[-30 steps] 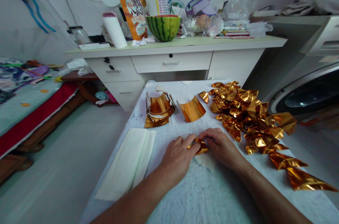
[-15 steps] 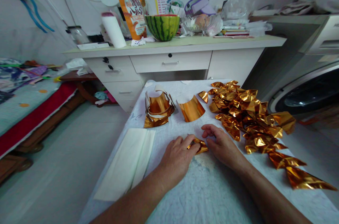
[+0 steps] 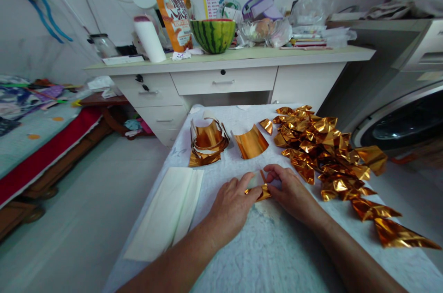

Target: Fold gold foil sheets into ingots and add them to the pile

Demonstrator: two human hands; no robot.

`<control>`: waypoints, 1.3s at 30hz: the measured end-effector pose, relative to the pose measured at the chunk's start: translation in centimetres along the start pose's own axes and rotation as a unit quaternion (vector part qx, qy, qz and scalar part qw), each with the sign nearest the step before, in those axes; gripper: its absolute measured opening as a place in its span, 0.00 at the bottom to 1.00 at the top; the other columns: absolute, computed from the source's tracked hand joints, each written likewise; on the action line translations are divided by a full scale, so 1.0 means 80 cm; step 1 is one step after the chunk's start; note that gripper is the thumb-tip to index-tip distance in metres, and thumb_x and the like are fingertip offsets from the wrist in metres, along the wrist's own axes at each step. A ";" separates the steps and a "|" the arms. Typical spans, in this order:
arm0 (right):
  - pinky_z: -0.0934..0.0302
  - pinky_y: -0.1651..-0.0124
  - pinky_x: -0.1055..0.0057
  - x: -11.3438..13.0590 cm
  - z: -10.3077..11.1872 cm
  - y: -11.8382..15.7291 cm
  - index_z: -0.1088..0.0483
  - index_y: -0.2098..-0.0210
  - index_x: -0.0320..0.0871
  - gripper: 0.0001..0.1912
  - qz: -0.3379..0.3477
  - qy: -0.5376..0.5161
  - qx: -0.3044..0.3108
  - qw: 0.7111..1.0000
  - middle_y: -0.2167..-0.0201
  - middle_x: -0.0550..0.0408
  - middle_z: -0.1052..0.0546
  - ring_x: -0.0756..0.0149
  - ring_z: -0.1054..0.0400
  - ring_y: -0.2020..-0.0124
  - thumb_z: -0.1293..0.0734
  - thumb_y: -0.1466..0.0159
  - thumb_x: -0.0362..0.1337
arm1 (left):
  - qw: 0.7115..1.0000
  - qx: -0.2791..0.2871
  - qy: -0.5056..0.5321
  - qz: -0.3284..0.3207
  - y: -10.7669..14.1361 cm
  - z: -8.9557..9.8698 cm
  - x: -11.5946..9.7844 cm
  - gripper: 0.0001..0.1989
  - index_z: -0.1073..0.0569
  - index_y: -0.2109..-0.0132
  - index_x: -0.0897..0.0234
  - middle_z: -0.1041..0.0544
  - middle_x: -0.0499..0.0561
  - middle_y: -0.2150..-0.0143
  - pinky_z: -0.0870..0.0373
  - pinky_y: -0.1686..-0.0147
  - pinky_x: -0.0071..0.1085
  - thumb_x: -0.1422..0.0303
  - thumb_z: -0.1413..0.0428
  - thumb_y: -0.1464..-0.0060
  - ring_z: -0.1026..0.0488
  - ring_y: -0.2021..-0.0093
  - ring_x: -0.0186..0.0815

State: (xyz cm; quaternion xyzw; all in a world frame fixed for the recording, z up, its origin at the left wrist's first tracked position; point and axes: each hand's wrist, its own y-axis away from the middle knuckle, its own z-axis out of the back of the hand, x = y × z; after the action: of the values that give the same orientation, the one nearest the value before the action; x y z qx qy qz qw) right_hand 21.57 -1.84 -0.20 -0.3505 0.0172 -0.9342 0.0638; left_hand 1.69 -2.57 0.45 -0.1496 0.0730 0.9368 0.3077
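A gold foil paper (image 3: 265, 194) lies partly folded on the cloth-covered table, its pale underside turned up between my hands. My left hand (image 3: 232, 203) presses down on its left part, thumb and fingers closing on the folded edge. At the other end, my right hand (image 3: 289, 191) pinches the paper's right edge between thumb and fingers. Beyond them rests a single curled gold sheet (image 3: 252, 143), and further left a stack of curled gold sheets (image 3: 207, 138). Many folded gold foil pieces (image 3: 311, 138) are heaped along the right side.
Folded white paper (image 3: 157, 214) lies on the table's left side. Behind stands a desk (image 3: 224, 63) carrying a halved watermelon (image 3: 212, 37), an orange pouch (image 3: 175, 16) and clutter. A washing machine (image 3: 398, 94) is at right, a bed (image 3: 38, 145) at left.
My right hand has closed on the foil paper's right edge. A pale flap of the paper now stands visible between my hands; my left hand has barely moved.
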 end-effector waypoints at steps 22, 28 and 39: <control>0.48 0.58 0.64 0.008 0.004 0.000 0.27 0.68 0.45 0.06 0.020 0.080 0.042 0.996 0.66 0.54 0.26 0.59 0.37 0.60 0.35 0.41 0.29 | 0.999 -0.002 0.033 -0.001 -0.007 0.004 0.005 0.14 0.29 0.46 0.45 0.34 0.47 0.60 0.41 0.62 0.30 0.66 0.52 0.35 0.36 0.60 0.36; 0.48 0.57 0.65 0.009 0.003 0.000 0.25 0.69 0.46 0.10 0.027 0.088 0.050 0.994 0.65 0.53 0.26 0.59 0.38 0.60 0.36 0.40 0.27 | 1.000 0.000 0.027 -0.012 -0.007 0.008 0.008 0.14 0.29 0.47 0.45 0.34 0.47 0.61 0.42 0.63 0.29 0.67 0.52 0.35 0.36 0.61 0.36; 0.52 0.60 0.63 0.037 -0.006 0.010 0.27 0.70 0.43 0.07 0.060 0.233 0.016 0.971 0.68 0.50 0.28 0.58 0.40 0.63 0.36 0.37 0.33 | 0.998 0.001 0.057 -0.004 -0.009 0.005 0.012 0.13 0.26 0.51 0.50 0.32 0.48 0.59 0.40 0.61 0.31 0.67 0.52 0.36 0.35 0.60 0.37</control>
State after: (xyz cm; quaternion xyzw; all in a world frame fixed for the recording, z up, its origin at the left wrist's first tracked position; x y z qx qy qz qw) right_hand 19.13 -3.00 1.31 -0.1209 0.0376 -0.9847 0.1197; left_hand 1.29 -1.40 0.46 -0.2023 0.0906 0.9256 0.3068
